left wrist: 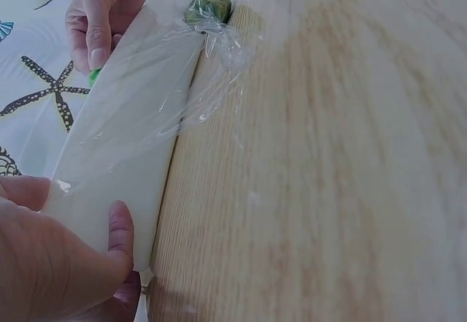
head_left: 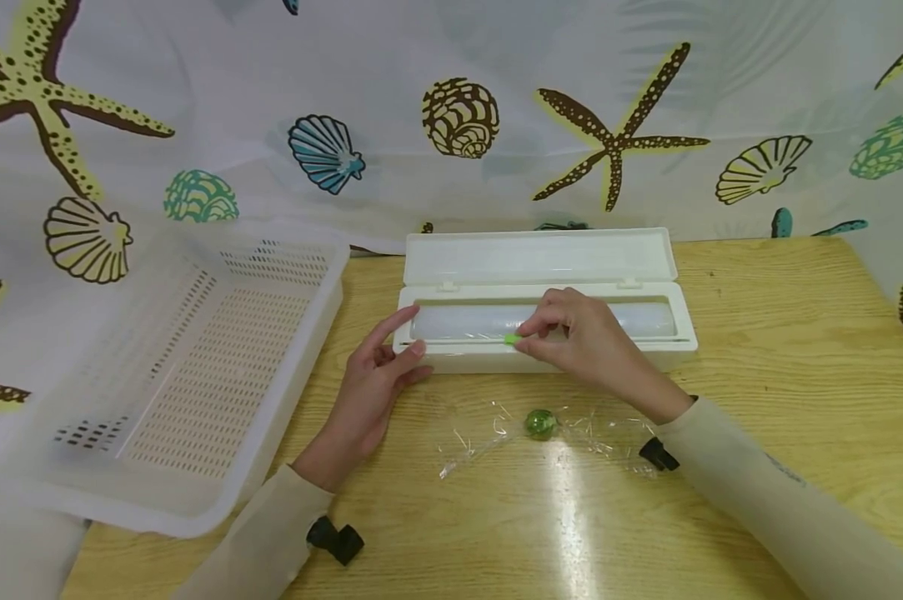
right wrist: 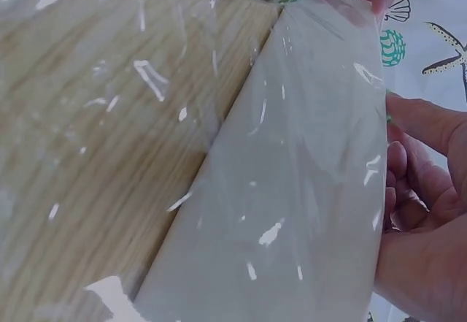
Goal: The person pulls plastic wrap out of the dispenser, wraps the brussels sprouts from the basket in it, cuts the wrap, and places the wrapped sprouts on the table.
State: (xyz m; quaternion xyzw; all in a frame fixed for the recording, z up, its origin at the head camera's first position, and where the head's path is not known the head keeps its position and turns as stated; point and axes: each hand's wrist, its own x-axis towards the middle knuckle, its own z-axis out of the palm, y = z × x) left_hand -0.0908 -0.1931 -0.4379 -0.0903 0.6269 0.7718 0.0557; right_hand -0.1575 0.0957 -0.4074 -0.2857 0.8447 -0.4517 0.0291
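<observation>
A long white cling film dispenser (head_left: 549, 360) lies with its lid (head_left: 541, 257) raised at the back and a roll of film (head_left: 466, 320) inside. My left hand (head_left: 372, 379) grips its left end, thumb against the front and index finger at the top edge. At the front rail, my right hand (head_left: 582, 333) pinches a small green slide cutter (head_left: 511, 339). In front of the box is a round green object (head_left: 541, 424) bundled in clear film (head_left: 481, 442). The wrist views show that film stretching along the dispenser's front face.
A white perforated plastic basket (head_left: 196, 375) occupies the left side. A cloth (head_left: 391, 100) patterned with shells and starfish hangs behind the wooden table (head_left: 781, 350). Black straps (head_left: 334, 540) sit at both wrists.
</observation>
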